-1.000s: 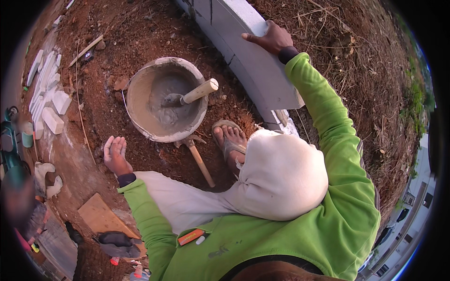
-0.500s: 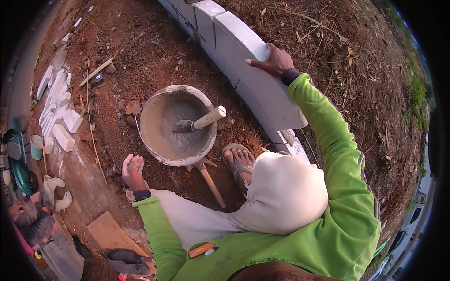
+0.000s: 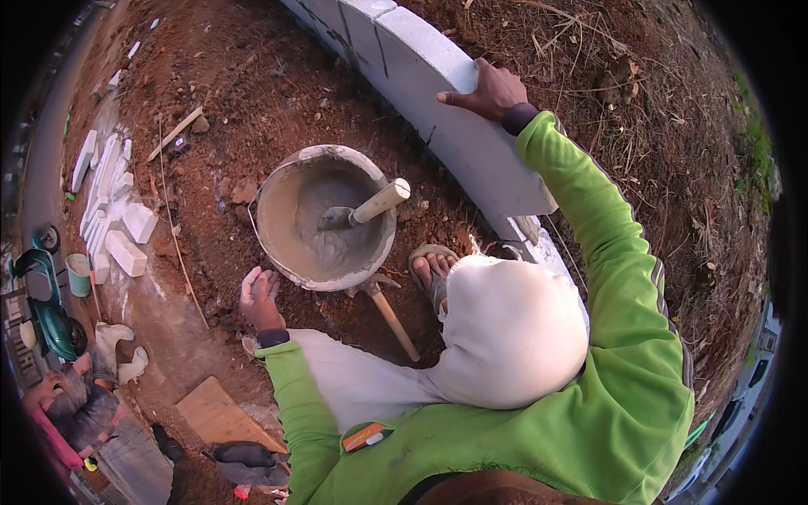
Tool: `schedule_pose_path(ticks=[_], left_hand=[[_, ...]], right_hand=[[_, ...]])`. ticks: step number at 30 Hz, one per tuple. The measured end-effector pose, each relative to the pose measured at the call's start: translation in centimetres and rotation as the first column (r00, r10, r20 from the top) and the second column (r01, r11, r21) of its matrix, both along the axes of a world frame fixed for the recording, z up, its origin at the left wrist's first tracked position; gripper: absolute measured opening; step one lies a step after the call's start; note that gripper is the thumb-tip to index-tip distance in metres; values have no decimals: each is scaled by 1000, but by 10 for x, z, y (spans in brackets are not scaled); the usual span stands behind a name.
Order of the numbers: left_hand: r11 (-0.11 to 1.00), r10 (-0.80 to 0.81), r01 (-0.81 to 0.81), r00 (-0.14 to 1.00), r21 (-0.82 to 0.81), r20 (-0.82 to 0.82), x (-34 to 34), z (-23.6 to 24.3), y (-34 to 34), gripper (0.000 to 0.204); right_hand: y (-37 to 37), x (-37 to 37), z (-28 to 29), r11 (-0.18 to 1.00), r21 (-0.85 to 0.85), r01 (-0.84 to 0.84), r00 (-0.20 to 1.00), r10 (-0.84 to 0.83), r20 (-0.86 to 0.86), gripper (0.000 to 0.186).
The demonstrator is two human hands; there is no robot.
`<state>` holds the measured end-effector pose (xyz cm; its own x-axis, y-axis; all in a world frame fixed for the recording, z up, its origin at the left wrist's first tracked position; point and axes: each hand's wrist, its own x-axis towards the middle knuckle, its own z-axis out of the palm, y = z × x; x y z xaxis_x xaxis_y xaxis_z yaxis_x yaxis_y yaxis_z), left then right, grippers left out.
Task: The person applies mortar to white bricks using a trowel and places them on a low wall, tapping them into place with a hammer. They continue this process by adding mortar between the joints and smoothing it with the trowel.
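Observation:
My right hand (image 3: 490, 91) grips the top edge of a large pale-grey building block (image 3: 492, 164) in a low wall. The thumb lies on the block's near side, while the fingers go over the top and are partly hidden. Beside the bucket, my left hand (image 3: 262, 296) hangs empty past my knee, its fingers loosely bent and apart. The bucket (image 3: 268, 181) holds wet grey mortar (image 3: 328, 248). A trowel (image 3: 380, 202) with a pale wooden handle stands tilted in the mortar. Against the bucket's near side lies a hammer-like tool (image 3: 394, 320) with a wooden handle.
The wall curves away to the far left, with more blocks (image 3: 358, 38). White block offcuts (image 3: 126, 252) lie on the left, near a small pail (image 3: 78, 273) and a green wheelbarrow (image 3: 52, 311). Another person (image 3: 76, 404) is at lower left, near a board (image 3: 220, 412). Dry grass covers the right side.
The view has shifted slightly. My left hand is a little nearer the bucket; my right hand stays on the block. The trowel stays in the mortar.

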<state>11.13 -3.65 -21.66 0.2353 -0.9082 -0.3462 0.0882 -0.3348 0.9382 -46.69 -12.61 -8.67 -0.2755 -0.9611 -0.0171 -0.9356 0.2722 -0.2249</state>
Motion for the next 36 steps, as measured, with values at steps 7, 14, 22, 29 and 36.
schedule_pose_path(ticks=[7,14,22,29,36], left_hand=[[1000,-1,1,1000,1,-21,-12,-6,-5,30],[999,-17,15,998,36,55,-14,-10,-6,28],[998,-40,35,994,46,102,-22,-6,-9,34],[998,-34,26,993,64,115,-12,-7,-9,35],[998,-45,39,993,56,112,-15,-12,-12,36]], right_hand=[[-1,-10,-14,999,-33,-29,999,27,-47,125],[9,14,30,995,60,83,995,-85,41,111],[13,5,28,997,29,72,996,-74,58,106],[13,8,23,998,22,55,995,-56,80,106],[17,8,31,997,40,71,995,-73,65,106]])
